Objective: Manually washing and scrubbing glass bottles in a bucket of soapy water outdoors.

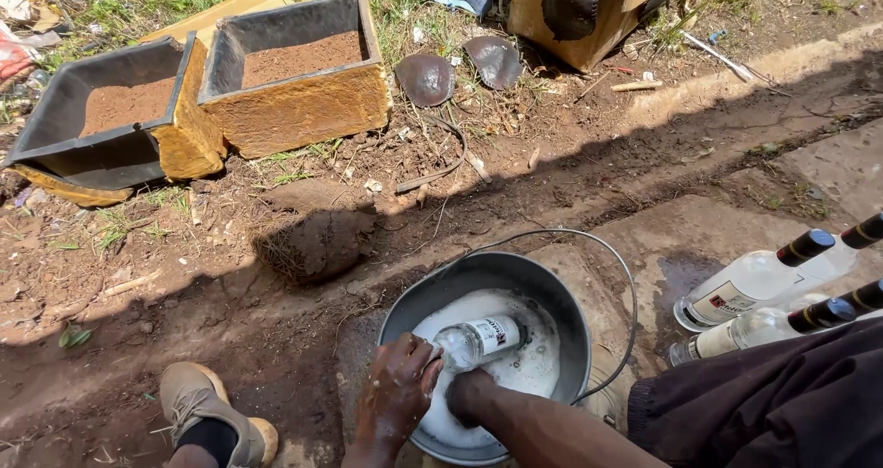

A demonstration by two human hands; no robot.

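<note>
Outdoor dirt ground (230, 312), patchy grass, concrete slab at right. Two soil-filled boxes (212, 91) up left, capped clear bottles (763, 284) lying on the slab. Grey metal bucket (552, 293) holds foamy white water. Clear glass bottle (478, 339) with a label lies tilted in the suds. Left hand (397, 390) grips its base; right hand (471, 396) is sunk in foam, grip can't be told.

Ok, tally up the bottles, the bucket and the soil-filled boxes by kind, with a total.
Glass bottles: 5
Metal bucket: 1
Soil-filled boxes: 2
Total: 8
</note>
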